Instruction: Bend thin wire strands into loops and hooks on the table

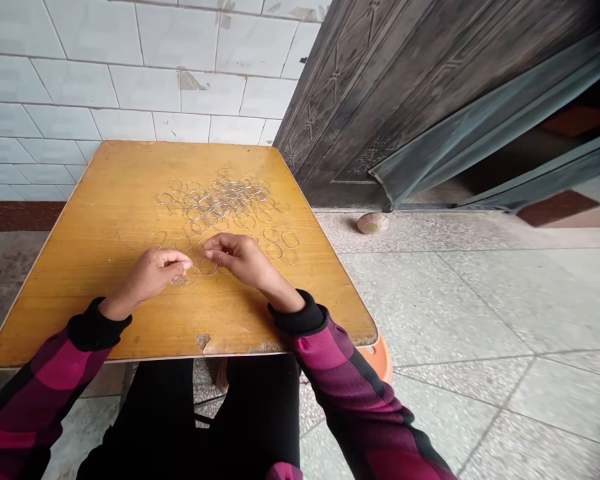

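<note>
My left hand [153,277] is over the middle of the table, thumb and forefinger pinched on a thin wire ring [196,269]. Just to its right, my right hand [237,257] is closed too, its thumb against the fingers near another wire ring [209,267]; what sits between those fingertips is too fine to make out. Beyond both hands lies a loose heap of thin metal wire rings [225,200]. A few single rings [275,251] are scattered right of my right hand, and a curved strand of wire [125,241] lies at the left.
The yellow wooden table [80,293] has a pale rim and chipped front edge. White wall tiles [130,87] rise behind it. At the right are a dark carved door [350,100], a grey-green curtain [445,140], a rounded stone-like object [373,223] and an orange stool [381,360].
</note>
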Tool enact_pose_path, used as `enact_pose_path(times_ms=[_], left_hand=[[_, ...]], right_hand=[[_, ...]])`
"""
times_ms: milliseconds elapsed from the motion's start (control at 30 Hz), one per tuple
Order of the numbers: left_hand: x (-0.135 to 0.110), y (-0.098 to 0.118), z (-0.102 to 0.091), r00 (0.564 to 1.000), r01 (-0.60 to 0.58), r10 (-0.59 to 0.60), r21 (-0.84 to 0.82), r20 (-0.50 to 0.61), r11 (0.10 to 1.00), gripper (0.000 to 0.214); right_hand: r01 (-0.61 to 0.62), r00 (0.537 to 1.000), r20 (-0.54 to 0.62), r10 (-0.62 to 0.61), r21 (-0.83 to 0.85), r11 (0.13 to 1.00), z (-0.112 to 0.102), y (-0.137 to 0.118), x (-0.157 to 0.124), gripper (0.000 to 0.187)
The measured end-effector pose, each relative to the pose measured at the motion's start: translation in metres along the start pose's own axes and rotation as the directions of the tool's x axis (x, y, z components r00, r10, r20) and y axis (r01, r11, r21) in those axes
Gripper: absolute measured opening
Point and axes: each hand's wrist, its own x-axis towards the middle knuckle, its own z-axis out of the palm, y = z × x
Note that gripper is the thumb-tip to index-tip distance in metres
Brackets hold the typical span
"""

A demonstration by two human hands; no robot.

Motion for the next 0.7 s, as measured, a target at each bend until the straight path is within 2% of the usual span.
enact_pose_path(times_ms=[100, 167, 300, 533, 700], left_hand=[[-0.001, 0.003, 0.0, 0.998, 0.027, -0.027, -0.009, -0.056, 1.0, 0.023], [-0.001, 0.003, 0.001, 0.998, 0.04, -0.041, -0.031, -0.042, 0.999, 0.022], [-0.001, 0.003, 0.004, 0.997, 0.076, -0.074, -0.119, 0.022, 0.99, 0.022], [-0.002, 0.011, 0.004, 0.986, 0.139, -0.117, -0.204, 0.115, 0.969, 0.022], [-0.002, 0.013, 0.007, 0.981, 0.163, -0.134, -0.222, 0.14, 0.961, 0.024]], right_hand=[[-0.074, 0.997, 0.013, 0.073, 0.189, 0.979, 0.006, 0.003, 0.001, 0.026], [-0.091, 0.996, 0.012, 0.091, 0.232, 0.968, 0.009, 0.002, 0.001, 0.028], [-0.042, 0.997, -0.054, 0.049, 0.114, 0.993, 0.011, -0.001, 0.0, 0.027], [0.027, 0.998, -0.048, -0.03, -0.064, 0.998, 0.01, -0.002, 0.0, 0.024], [0.034, 0.997, -0.063, -0.044, -0.151, 0.988, 0.012, -0.006, -0.002, 0.023]])
